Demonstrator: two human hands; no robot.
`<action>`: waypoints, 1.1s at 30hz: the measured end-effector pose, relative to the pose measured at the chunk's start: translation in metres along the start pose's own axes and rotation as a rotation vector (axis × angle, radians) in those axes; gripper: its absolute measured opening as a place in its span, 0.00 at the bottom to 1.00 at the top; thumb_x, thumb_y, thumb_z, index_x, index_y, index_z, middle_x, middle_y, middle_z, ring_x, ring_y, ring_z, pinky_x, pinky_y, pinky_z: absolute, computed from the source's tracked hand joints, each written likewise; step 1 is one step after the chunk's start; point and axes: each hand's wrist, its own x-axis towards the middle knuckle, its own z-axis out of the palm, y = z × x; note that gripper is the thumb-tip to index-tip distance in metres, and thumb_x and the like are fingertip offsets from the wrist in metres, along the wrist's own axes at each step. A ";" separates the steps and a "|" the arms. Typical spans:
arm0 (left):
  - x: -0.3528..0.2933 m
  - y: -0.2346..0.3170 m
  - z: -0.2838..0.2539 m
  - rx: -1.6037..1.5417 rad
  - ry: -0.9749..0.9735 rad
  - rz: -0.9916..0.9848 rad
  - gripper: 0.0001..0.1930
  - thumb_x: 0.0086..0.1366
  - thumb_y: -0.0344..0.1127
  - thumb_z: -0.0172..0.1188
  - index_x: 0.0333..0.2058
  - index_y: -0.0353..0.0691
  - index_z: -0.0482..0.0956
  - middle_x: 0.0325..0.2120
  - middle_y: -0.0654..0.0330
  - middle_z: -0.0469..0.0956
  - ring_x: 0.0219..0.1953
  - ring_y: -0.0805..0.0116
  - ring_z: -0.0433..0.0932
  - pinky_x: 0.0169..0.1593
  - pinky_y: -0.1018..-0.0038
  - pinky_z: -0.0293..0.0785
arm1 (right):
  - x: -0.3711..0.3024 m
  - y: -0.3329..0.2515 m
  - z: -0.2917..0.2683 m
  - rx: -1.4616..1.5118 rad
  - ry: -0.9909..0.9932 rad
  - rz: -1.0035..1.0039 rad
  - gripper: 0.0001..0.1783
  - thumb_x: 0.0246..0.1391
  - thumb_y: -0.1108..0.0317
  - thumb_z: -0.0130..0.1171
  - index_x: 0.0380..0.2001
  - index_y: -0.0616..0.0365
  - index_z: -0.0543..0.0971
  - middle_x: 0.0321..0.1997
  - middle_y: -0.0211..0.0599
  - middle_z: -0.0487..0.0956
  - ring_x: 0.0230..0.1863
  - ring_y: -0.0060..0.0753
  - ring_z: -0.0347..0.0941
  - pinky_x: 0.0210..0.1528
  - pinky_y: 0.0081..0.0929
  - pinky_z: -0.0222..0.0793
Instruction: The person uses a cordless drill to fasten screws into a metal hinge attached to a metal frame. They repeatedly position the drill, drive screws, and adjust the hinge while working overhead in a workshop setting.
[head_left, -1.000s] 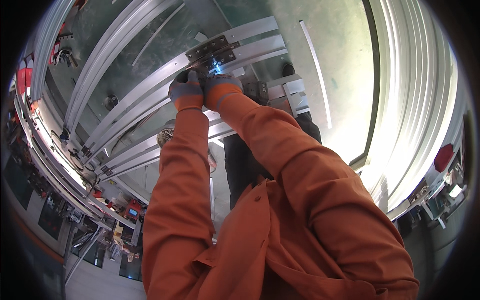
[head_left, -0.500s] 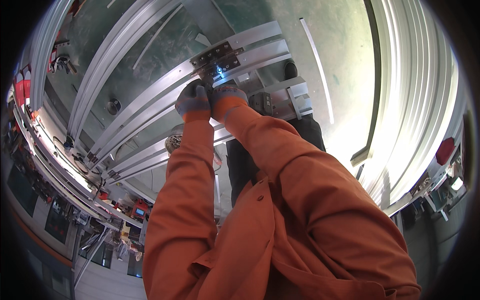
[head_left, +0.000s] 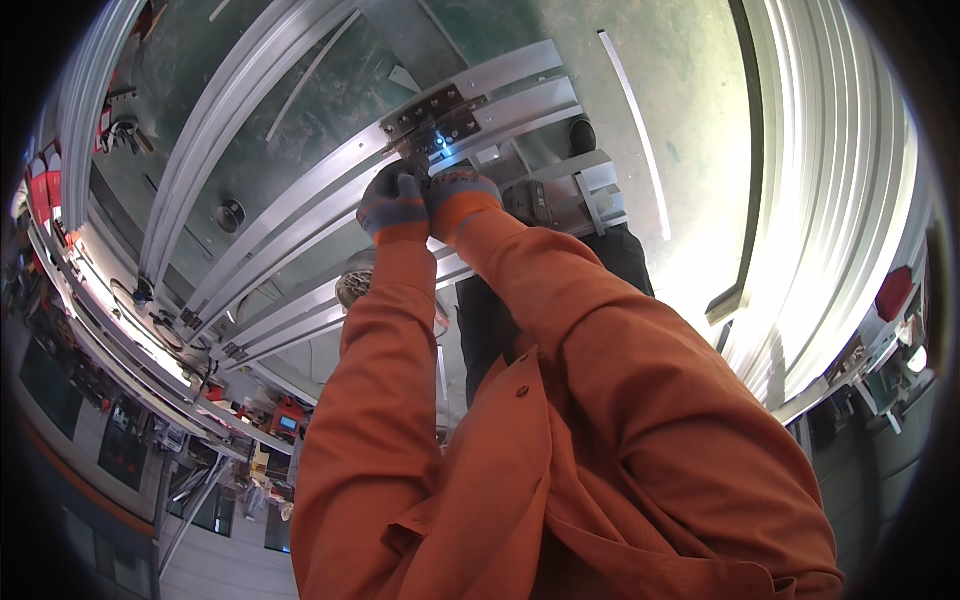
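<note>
My right hand, in a grey glove with an orange cuff, is closed around the grip of what looks like a cordless driver. Its dark battery block sticks out to the right of the hand. My left hand, gloved alike, is closed right beside it, against a dark part between the two hands; what its fingers hold is hidden. Just beyond the hands is a dark joining plate with several bolts or holes, lying across aluminium profiles. A small blue-white light glows at the plate's near edge.
Long aluminium profiles run along the left. More profiles stand brightly lit at the right. A thin white strip lies on the green floor, and a dark shoe shows beside the frame. A round dark object sits among the left profiles.
Both hands have shifted very slightly right and nearer, and the blue-white light has moved a little with them. They stay closed and together at the joining plate.
</note>
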 end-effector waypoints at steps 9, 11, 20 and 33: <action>-0.007 -0.016 0.002 -0.057 0.009 0.061 0.14 0.68 0.33 0.56 0.44 0.37 0.90 0.36 0.56 0.90 0.37 0.65 0.87 0.47 0.70 0.83 | 0.005 0.008 0.015 -0.003 0.025 -0.023 0.24 0.61 0.53 0.61 0.55 0.53 0.88 0.61 0.44 0.86 0.63 0.48 0.83 0.63 0.44 0.79; -0.008 -0.017 0.003 -0.072 0.005 0.088 0.14 0.68 0.32 0.56 0.43 0.37 0.90 0.36 0.56 0.90 0.37 0.65 0.87 0.47 0.69 0.83 | 0.005 0.007 0.016 0.004 0.014 -0.003 0.23 0.61 0.54 0.62 0.55 0.53 0.88 0.61 0.44 0.86 0.63 0.48 0.83 0.63 0.44 0.79; -0.008 -0.003 0.006 0.002 -0.010 0.068 0.16 0.65 0.38 0.58 0.43 0.41 0.92 0.37 0.54 0.91 0.41 0.60 0.89 0.52 0.64 0.83 | 0.010 0.014 0.013 -0.018 -0.006 0.017 0.23 0.62 0.55 0.62 0.55 0.53 0.88 0.62 0.45 0.86 0.64 0.47 0.82 0.64 0.42 0.78; -0.002 0.004 0.004 0.118 0.011 0.076 0.16 0.65 0.38 0.57 0.42 0.40 0.92 0.36 0.54 0.91 0.40 0.58 0.89 0.51 0.65 0.83 | 0.006 0.010 0.006 -0.028 0.037 -0.027 0.23 0.62 0.54 0.60 0.54 0.54 0.88 0.60 0.45 0.87 0.63 0.48 0.83 0.63 0.43 0.79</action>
